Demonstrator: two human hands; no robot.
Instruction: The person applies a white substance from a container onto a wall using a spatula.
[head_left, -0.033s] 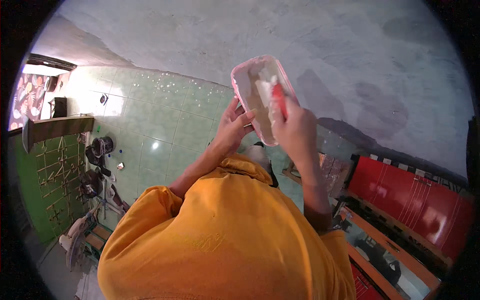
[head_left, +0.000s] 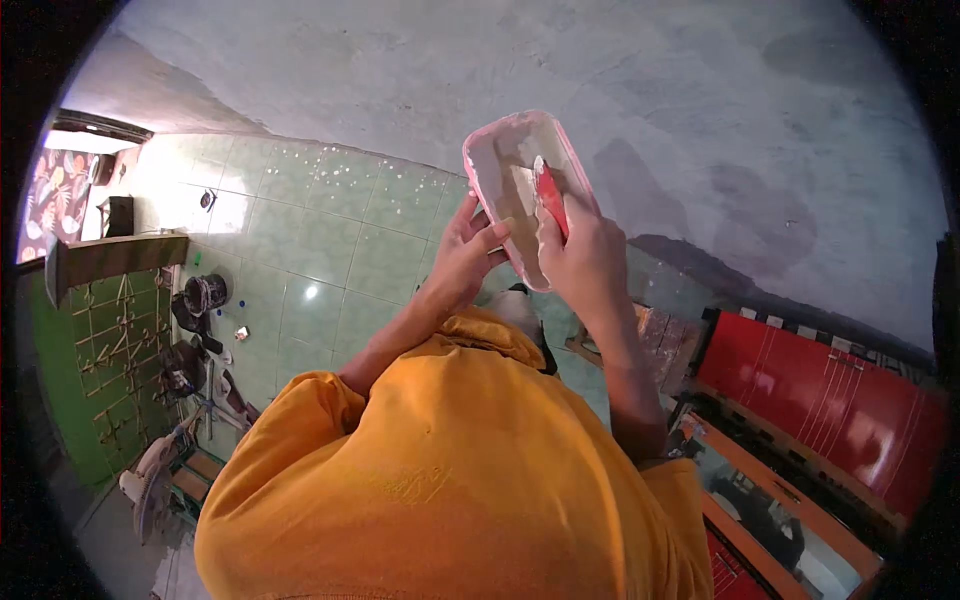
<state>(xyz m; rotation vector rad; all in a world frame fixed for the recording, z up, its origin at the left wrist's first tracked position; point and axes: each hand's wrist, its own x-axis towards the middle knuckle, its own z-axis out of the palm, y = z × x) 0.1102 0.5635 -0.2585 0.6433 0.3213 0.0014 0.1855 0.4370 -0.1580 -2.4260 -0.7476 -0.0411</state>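
Observation:
A rectangular pink-rimmed tray [head_left: 477,156] with pale, wet paste inside is held at chest height in front of a grey wall. My left hand [head_left: 465,255] grips it from the left, thumb over the near rim. Closed round a red-handled scraper [head_left: 550,195], my right hand [head_left: 585,262] is over the right half of the tray, with the blade down inside it among the paste. The blade is partly hidden by paste and fingers.
Green tiled floor [head_left: 320,270] has white splatters along the wall [head_left: 700,90]. Red cabinets [head_left: 820,420] stand low at right. At left are a dark bucket [head_left: 205,293], a fan [head_left: 145,495], scattered items, a green panel with lattice [head_left: 120,370] and a wooden ledge [head_left: 120,250].
My right hand and the scraper have shifted slightly left within the tray, and the handle's angle has changed a little. My left hand and the tray stay in place.

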